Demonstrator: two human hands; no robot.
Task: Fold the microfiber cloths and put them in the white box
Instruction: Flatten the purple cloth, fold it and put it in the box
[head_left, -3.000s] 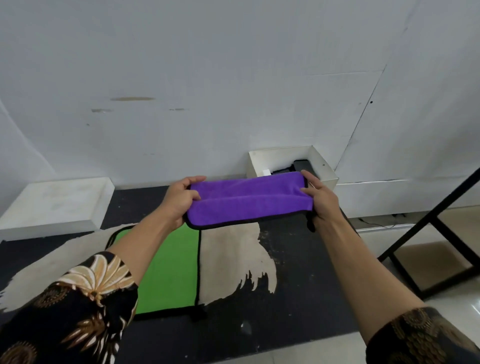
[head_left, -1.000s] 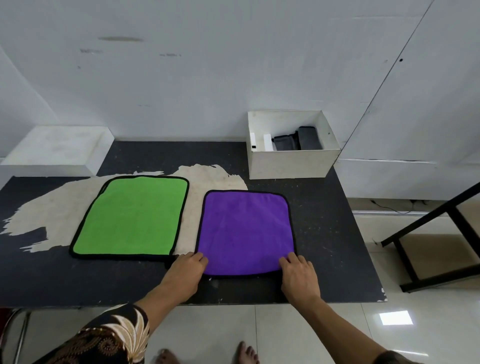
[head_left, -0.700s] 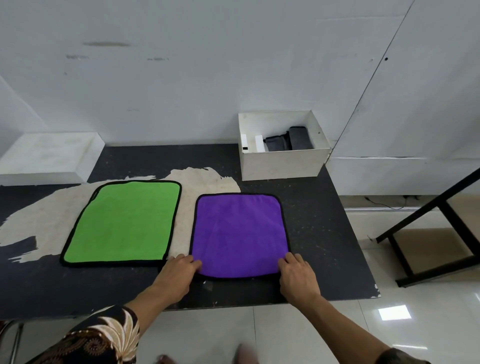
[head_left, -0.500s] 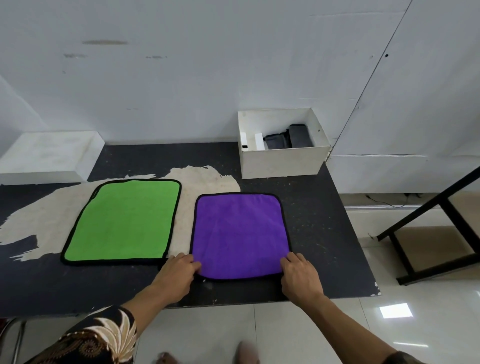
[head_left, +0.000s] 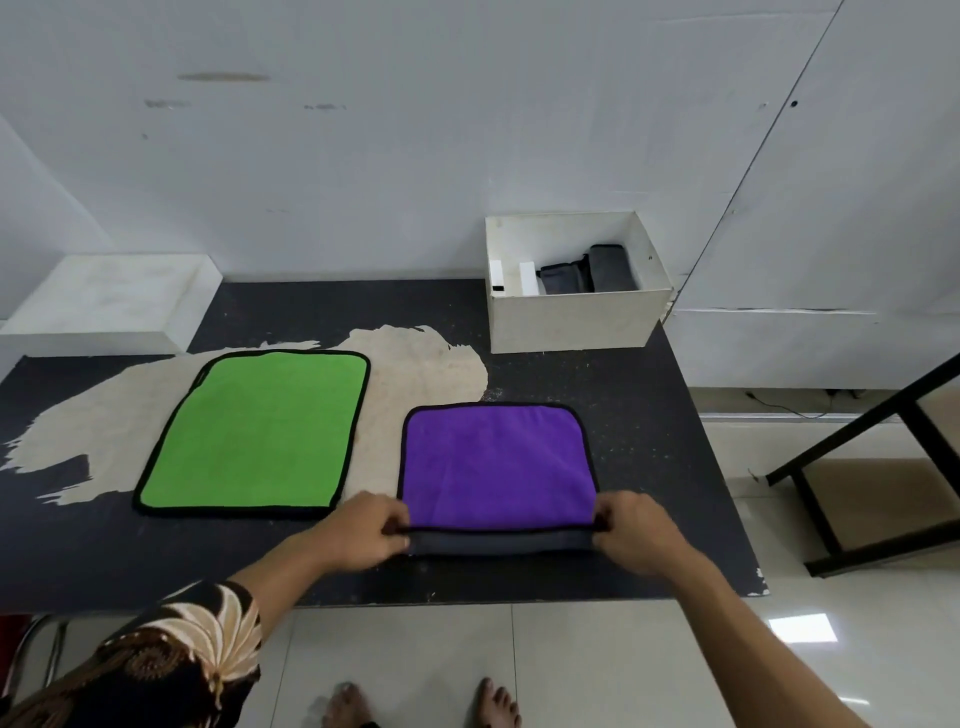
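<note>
A purple cloth (head_left: 496, 462) with black trim lies on the black table (head_left: 649, 426), near its front edge. My left hand (head_left: 358, 535) pinches its near left corner and my right hand (head_left: 636, 535) pinches its near right corner. The near edge is lifted and turned over, showing a strip of grey underside. A green cloth (head_left: 260, 431) lies flat to the left, untouched. The white box (head_left: 571, 319) stands at the back right of the table with dark folded cloths inside.
A white block (head_left: 109, 301) sits at the table's back left against the wall. A black metal frame (head_left: 872, 467) stands on the tiled floor to the right. My bare feet show below the table's front edge.
The purple cloth was held up in the air, then laid flat on the table. Both hands have now pinched its near corners and raised the near edge, turning the grey side up.
</note>
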